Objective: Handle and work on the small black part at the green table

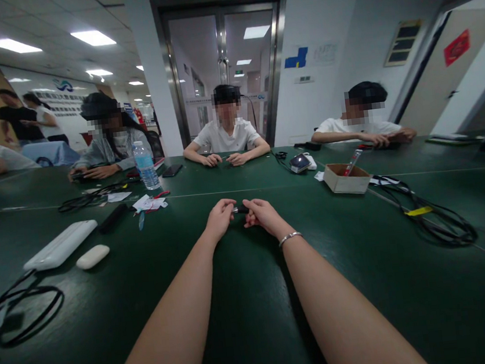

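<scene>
Head view: left fingers (228, 202), right fingers (250, 205) clamped on dark piece (241, 209); green tabletop (349, 234), glass doors (194, 47) beyond.

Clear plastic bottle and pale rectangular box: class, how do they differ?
The clear plastic bottle is see-through; the pale rectangular box is opaque. The bottle is tall and narrow, the box low and wide. The bottle narrows at its top, while the box is open, a slim, partly red item leaning out. Both stand on the green table.
</scene>
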Action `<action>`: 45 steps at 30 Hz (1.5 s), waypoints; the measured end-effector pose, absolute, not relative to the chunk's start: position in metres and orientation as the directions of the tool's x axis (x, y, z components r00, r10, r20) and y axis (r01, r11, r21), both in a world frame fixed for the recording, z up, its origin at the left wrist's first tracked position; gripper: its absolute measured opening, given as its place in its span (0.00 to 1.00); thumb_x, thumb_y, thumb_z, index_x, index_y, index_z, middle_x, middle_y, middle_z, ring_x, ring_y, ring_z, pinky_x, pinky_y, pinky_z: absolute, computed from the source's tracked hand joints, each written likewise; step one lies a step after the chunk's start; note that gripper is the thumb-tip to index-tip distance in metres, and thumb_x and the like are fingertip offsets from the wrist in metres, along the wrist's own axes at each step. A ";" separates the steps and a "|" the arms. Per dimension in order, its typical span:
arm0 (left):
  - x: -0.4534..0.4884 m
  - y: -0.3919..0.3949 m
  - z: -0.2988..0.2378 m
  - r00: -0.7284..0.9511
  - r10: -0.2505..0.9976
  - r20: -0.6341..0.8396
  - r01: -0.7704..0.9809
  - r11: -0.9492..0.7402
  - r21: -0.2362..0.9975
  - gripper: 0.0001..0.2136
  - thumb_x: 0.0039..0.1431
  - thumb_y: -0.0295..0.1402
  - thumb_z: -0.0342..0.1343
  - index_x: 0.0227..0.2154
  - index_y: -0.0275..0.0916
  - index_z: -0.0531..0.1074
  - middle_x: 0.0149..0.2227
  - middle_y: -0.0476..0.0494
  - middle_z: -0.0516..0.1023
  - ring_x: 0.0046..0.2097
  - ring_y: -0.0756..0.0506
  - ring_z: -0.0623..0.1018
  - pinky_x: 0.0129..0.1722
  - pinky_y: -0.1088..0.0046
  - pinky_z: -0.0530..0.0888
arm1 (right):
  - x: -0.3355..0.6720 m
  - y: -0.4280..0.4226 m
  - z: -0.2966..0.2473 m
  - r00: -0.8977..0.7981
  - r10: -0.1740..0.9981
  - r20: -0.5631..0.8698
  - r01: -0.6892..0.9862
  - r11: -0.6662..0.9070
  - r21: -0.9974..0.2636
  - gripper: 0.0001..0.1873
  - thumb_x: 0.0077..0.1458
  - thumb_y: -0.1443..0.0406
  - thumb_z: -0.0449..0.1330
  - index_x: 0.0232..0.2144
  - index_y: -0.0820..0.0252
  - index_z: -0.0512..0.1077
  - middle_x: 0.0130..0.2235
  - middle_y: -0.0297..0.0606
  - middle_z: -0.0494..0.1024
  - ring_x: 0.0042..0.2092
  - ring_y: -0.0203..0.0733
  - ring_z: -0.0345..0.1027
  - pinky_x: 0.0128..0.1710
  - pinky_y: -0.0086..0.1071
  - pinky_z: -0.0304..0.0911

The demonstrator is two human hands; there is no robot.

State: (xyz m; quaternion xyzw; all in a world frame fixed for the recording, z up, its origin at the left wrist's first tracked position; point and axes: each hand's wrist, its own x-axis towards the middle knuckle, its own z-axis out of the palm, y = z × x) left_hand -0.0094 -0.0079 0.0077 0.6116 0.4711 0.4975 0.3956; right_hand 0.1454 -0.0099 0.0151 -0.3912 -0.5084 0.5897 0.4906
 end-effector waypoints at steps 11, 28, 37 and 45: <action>-0.008 -0.009 0.009 0.044 0.970 0.238 0.173 -0.242 0.955 0.11 0.52 0.33 0.51 0.38 0.36 0.71 0.24 0.51 0.67 0.26 0.52 0.66 0.26 0.77 0.62 | 0.145 -0.007 0.012 -0.203 0.979 0.028 -0.179 -0.009 -0.984 0.16 0.59 0.63 0.59 0.22 0.63 0.62 0.15 0.32 0.68 0.14 0.31 0.60 0.20 0.29 0.71; -0.009 -0.006 0.005 0.086 0.973 0.213 0.109 -0.221 0.969 0.11 0.56 0.34 0.46 0.35 0.36 0.71 0.21 0.51 0.65 0.23 0.52 0.64 0.23 0.78 0.60 | 0.145 -0.008 0.015 -0.194 0.981 0.017 -0.158 -0.014 -0.987 0.15 0.59 0.63 0.60 0.24 0.63 0.62 0.16 0.32 0.68 0.15 0.31 0.62 0.20 0.28 0.71; -0.007 -0.010 0.010 0.078 0.975 0.209 0.135 -0.217 0.967 0.10 0.55 0.33 0.48 0.36 0.36 0.71 0.25 0.49 0.69 0.26 0.51 0.67 0.27 0.77 0.63 | 0.145 -0.011 0.016 -0.198 0.980 0.016 -0.164 -0.017 -0.986 0.15 0.58 0.62 0.60 0.23 0.62 0.62 0.16 0.31 0.68 0.15 0.31 0.61 0.20 0.29 0.71; -0.007 -0.008 0.008 0.098 0.971 0.217 0.170 -0.231 0.958 0.11 0.56 0.33 0.46 0.37 0.36 0.71 0.22 0.50 0.67 0.24 0.52 0.66 0.25 0.77 0.61 | 0.144 -0.012 0.018 -0.191 0.981 0.018 -0.162 -0.013 -0.987 0.14 0.60 0.65 0.58 0.23 0.62 0.62 0.16 0.31 0.68 0.15 0.31 0.61 0.20 0.29 0.71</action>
